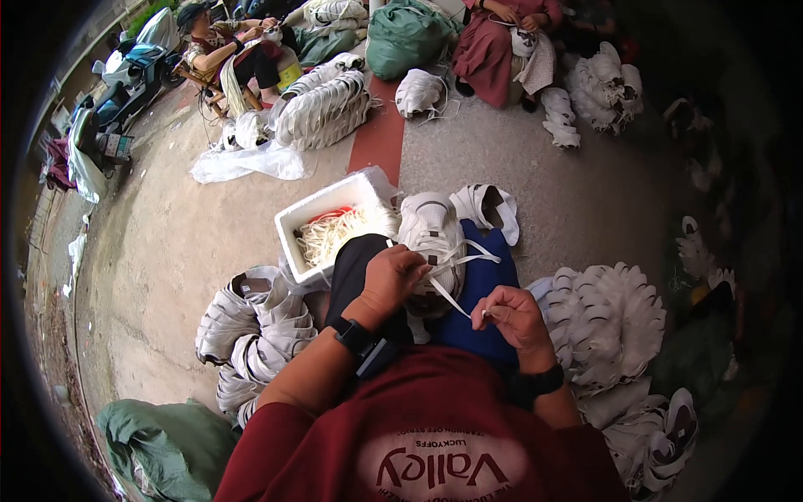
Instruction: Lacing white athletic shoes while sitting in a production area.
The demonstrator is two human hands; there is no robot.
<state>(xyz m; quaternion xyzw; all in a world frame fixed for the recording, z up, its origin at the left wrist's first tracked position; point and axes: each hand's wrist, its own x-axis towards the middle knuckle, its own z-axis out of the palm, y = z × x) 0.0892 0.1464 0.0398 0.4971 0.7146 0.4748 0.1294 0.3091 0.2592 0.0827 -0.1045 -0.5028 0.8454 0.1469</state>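
A white sneaker (428, 219) rests on my lap, toe pointing away from me, over a blue cloth (483, 289). White shoelace (452, 299) crosses its tongue, and a loose loop sticks out to the right. At the sneaker's left side my left hand (393, 280) is closed, pinching the lace near the eyelets. My right hand (514, 318) pinches the lace's other stretch, pulled out to the lower right. Just behind lies a second white shoe (489, 207), its dark opening showing. A white foam box (288, 230) by my left knee holds a heap of cream laces (335, 238).
Stacked white shoes stand at my left (251, 322) and right (606, 322). A green sack (167, 448) lies lower left. Two seated people handle shoes farther off, near more shoe stacks (326, 109) and a green bag (406, 42). Scooters (134, 67) stand far left.
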